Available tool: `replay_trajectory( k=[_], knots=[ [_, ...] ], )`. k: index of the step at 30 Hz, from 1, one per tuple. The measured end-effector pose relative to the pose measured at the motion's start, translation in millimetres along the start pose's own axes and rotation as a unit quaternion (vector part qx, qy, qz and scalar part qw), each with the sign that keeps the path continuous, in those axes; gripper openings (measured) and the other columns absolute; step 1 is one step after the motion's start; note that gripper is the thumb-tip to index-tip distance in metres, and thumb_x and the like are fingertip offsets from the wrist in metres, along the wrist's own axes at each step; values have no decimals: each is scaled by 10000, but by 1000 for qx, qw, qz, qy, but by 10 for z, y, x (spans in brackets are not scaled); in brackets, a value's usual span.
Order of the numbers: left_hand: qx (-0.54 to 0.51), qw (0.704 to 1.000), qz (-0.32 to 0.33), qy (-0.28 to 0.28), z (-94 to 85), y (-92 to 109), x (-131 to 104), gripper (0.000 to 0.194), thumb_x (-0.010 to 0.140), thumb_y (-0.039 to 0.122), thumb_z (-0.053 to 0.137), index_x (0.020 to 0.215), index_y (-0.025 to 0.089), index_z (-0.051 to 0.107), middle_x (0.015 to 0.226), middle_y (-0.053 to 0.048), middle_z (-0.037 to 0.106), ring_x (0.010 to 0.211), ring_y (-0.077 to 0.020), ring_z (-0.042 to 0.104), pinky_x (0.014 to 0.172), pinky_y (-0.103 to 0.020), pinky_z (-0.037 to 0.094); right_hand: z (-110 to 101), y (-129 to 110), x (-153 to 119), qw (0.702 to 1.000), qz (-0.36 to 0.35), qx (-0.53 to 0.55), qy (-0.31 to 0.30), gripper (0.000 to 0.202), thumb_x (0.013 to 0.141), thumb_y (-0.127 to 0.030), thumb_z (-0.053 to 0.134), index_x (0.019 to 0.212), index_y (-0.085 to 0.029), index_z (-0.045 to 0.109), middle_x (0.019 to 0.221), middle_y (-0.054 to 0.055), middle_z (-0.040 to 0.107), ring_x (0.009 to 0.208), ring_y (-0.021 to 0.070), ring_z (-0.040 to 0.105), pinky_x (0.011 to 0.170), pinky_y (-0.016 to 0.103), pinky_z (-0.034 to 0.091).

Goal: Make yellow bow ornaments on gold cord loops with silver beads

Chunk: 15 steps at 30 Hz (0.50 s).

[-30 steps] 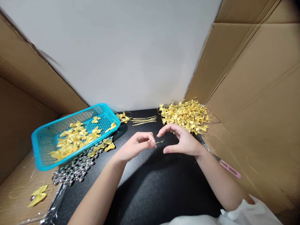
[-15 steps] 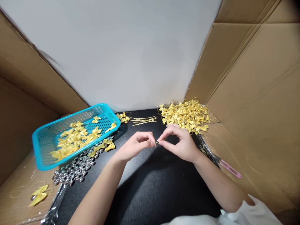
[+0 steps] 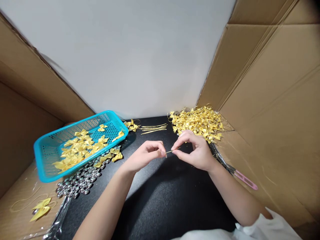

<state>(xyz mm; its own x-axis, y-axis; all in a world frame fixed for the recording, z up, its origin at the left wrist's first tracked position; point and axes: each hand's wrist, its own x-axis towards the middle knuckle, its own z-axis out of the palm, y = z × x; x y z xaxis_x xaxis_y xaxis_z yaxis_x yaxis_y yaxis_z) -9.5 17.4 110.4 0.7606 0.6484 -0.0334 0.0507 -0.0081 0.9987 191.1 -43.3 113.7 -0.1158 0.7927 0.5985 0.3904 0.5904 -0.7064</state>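
A short gold cord is stretched between my two hands above the black table surface. My left hand pinches its left end between thumb and forefinger. The thumb and forefinger of my right hand are closed on the other end, a small gap away. Several cut gold cords lie just beyond the hands. To their right is a heap of yellow bows with looped cords.
A turquoise basket holding yellow bows stands at the left. Beside it lie silver beads and loose bows. A single bow rests on cardboard, lower left. A pink-handled tool lies at right. Cardboard walls flank both sides.
My right hand has shifted slightly right, away from my left hand, and more of the cord shows between them. My left hand has hardly moved.
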Motion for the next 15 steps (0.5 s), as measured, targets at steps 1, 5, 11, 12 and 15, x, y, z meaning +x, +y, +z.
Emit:
replay_trajectory(
  k=[1,5,11,12,15],
  knots=[
    [2,1000,-1,0,0,2,1,208,771,308,654,632,159,616,663,9,546,667,-134,465,702,-267,384,-4,0,0,1000,0,0,-2,135,756,-132,691,772,-246,621,752,-10,684,736,172,608,773,373,460],
    [4,1000,0,1,4,5,2,212,766,313,662,629,159,614,658,10,544,660,-132,462,695,-264,384,-20,1,-4,1000,-2,0,-7,159,737,-104,662,763,-242,589,745,-14,663,725,168,596,764,366,461],
    [6,1000,2,-4,-1,-11,0,243,790,336,663,635,154,619,666,9,540,653,-126,457,681,-258,376,-56,12,6,999,-26,-41,-20,201,695,-76,620,755,-250,539,721,-24,628,699,166,572,757,373,446],
    [9,1000,3,-5,-3,-17,1,256,793,351,666,637,153,621,670,8,540,652,-125,457,674,-257,375,-62,15,10,998,-32,-51,-21,202,691,-76,611,752,-251,531,717,-26,624,696,167,569,761,377,444],
    [16,1000,5,-11,-7,-34,4,273,795,371,669,643,148,627,671,6,532,641,-120,446,648,-249,364,-72,29,22,996,-51,-74,-19,204,683,-77,598,744,-254,517,701,-32,612,679,164,560,771,384,439]
  ],
)
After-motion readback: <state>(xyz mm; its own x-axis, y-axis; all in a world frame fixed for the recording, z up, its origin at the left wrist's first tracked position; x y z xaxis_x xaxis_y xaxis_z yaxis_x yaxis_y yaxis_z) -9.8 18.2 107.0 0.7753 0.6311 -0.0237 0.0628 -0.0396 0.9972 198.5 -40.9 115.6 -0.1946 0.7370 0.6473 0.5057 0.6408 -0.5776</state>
